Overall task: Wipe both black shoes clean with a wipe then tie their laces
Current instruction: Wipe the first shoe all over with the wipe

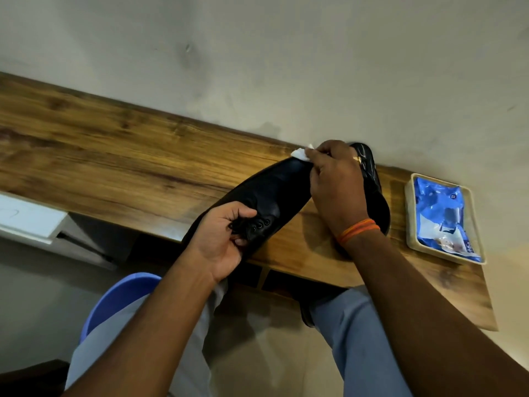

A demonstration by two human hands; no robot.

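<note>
Black shoe [274,190]: held above the tabletop [114,156], long axis running near-left to far-right, toe pointing far-right toward the wall. Left hand [220,242]: grip closed round the lace end. Right hand [335,187]: grip pinching a white wipe [300,154] against the toe. Second shoe [375,193]: just behind the right hand, partly hidden. Wipe packet [440,222]: in a tray [410,213] at the right end. Bare wood stretches leftward.
</note>
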